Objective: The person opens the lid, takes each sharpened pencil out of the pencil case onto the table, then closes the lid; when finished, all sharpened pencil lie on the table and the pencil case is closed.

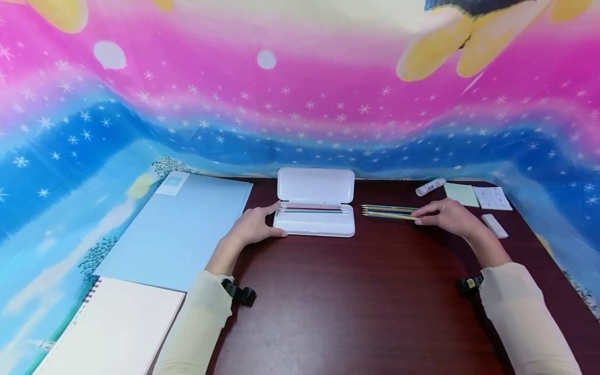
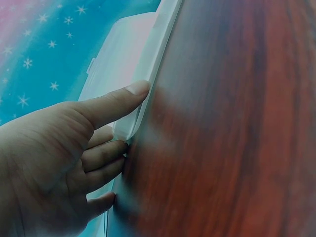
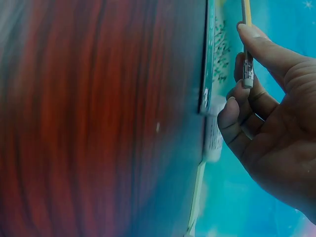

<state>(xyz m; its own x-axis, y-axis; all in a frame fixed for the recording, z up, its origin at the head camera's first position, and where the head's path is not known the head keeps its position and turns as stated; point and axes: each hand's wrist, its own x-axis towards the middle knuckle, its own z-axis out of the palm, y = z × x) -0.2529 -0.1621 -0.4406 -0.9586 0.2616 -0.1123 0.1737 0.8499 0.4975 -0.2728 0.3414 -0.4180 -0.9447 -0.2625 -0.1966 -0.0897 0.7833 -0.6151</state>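
Observation:
A white pencil case (image 1: 315,225) lies open at the middle of the dark wooden table (image 1: 356,302), with a few pencils in its tray. My left hand (image 1: 279,220) holds the case's left end; in the left wrist view the thumb (image 2: 133,91) lies along its front edge and the fingers curl against the end of the pencil case (image 2: 123,54). Right of the case, a few pencils (image 1: 386,209) lie side by side. My right hand (image 1: 419,219) pinches the eraser end of the nearest yellow pencil (image 3: 245,10) between thumb (image 3: 256,42) and fingers.
A light blue folder (image 1: 178,229) and a spiral notebook (image 1: 112,328) lie at the left. At the far right are a glue stick (image 1: 430,186), a green note pad (image 1: 461,194), a white card (image 1: 492,198) and an eraser (image 1: 494,225). A starry pink and blue cloth backs the table.

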